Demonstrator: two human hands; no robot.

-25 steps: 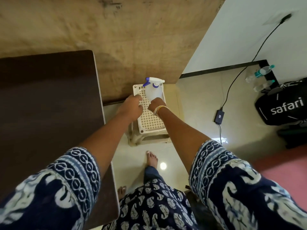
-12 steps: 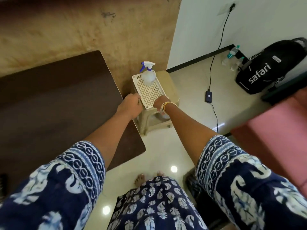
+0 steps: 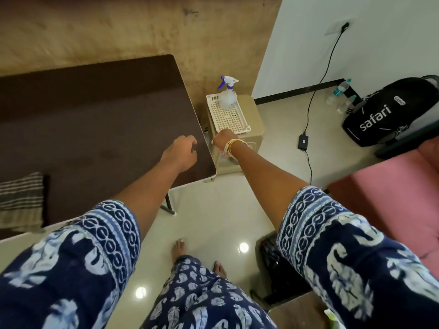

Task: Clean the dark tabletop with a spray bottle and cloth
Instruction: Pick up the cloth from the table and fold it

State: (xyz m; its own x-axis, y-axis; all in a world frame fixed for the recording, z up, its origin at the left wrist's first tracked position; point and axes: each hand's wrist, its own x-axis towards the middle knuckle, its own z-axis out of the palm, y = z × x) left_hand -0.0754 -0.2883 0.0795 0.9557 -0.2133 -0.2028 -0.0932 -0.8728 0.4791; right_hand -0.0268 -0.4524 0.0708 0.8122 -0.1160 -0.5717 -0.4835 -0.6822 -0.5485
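Beyond the right end of the dark surface [image 3: 95,129], on a low beige stool [image 3: 247,129], the spray bottle [image 3: 227,95] stands upright at the far end of a white lattice tray [image 3: 228,117], nozzle turned left toward the surface. It lies straight ahead of and beyond the right hand [image 3: 222,141], well apart from it; the tray's long axis runs near to far, so the reach would go along it. The right hand, bangles on the wrist, sits at the tray's near edge, fingers tucked out of sight; cannot tell whether it holds anything. The left hand [image 3: 183,149] hovers over the surface's right end, fingers loosely curled, nothing in it, farther from the bottle. Both arms extended forward. A striped cloth [image 3: 20,200] lies folded on the surface's near-left part, well away from both hands. Judgement: the right hand is better placed for the bottle.
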